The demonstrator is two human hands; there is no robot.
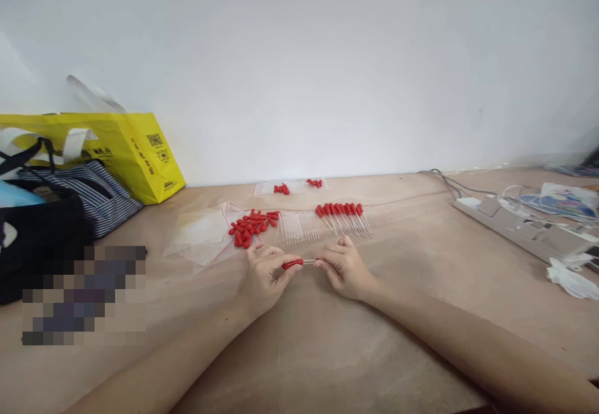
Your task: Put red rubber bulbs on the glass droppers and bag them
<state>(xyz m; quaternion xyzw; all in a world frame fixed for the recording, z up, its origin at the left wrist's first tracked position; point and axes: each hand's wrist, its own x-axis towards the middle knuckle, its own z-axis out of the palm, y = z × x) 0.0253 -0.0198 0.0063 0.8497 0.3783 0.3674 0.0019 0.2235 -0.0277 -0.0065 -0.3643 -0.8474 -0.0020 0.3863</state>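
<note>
My left hand pinches a red rubber bulb between thumb and fingers. From the bulb's right end runs a thin clear dropper tube, its other end pinched in my right hand. How deep the tube sits in the bulb I cannot tell. Beyond my left hand lies a pile of loose red bulbs on a clear plastic bag. Right of the pile is a row of bare clear tubes. Next to those, several droppers lie side by side with red bulbs on their far ends.
Bags with small red bulbs lie near the wall. Flat clear bags spread to the left. A yellow bag, a striped pouch and a black bag stand at left. A power strip with cables lies at right.
</note>
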